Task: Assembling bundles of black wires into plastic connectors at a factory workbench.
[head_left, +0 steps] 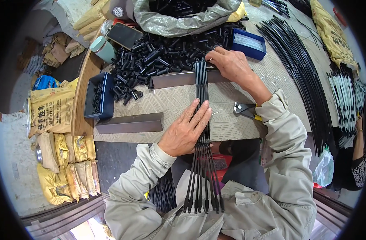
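Note:
A row of thin black rods [201, 78] lies side by side, running from the table over its near edge toward my lap, where the ends fan out into thicker tips. My left hand [186, 130] rests flat across the row with its fingers stretched out. At the far ends of the rods, my right hand [233, 66] is closed in a pinch; what sits between its fingertips is too small to make out. Under the far part of the row lies a dark metal bar [171, 79]. Pliers [245, 108] with yellow on the handles lie beside my right forearm.
Black plastic sleeves [151, 58] are heaped beyond the bar, below a grey sack [179, 27]. A blue box [264, 53] holds thin clear strips; another blue box [110, 100] stands left. A phone [124, 36], teal cup [104, 49], second bar [131, 123] and long black rods [301, 72] surround.

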### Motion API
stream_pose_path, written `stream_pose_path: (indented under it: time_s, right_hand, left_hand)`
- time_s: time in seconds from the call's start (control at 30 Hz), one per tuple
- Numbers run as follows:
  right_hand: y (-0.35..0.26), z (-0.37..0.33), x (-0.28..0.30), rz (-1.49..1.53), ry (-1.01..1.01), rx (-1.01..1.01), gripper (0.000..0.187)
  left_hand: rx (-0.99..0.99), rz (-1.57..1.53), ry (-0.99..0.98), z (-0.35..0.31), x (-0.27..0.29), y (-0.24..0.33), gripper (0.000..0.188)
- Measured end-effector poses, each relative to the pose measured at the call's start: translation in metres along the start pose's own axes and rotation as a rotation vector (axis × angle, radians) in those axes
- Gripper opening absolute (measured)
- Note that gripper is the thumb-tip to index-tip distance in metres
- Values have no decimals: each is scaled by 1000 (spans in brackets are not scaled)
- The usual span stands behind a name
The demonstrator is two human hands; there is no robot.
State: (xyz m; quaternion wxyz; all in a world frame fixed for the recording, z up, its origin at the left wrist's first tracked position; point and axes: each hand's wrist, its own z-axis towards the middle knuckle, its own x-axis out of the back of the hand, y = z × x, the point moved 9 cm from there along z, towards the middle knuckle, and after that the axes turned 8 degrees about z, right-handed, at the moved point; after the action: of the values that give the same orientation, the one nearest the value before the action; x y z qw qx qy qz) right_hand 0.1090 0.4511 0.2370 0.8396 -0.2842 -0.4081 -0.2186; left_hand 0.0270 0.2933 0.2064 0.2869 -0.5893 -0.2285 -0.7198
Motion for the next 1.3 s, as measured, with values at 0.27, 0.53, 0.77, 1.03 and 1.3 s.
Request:
stream_pose_path:
  time_s: [0.27,0.53,0.77,1.03,1.3]
  right_hand:
    - [4,-9,23,-145,32,-19,24]
    - [-2,-8,18,-206,-33,43,7]
    - [-1,-3,17,-228,-3,64,9]
    - [8,-7,16,-198,-18,76,8]
    - [12,-12,8,-36,-36,-6,10]
  left_hand:
    - [16,17,16,-3,-3,-2,72]
    - [27,-43,20,-2,0,-3,78]
    - [41,-82,16,-2,0,-5,94]
    - [71,-91,-34,3,2,-4,100]
    - [44,-138,2,4,0,-3,108]
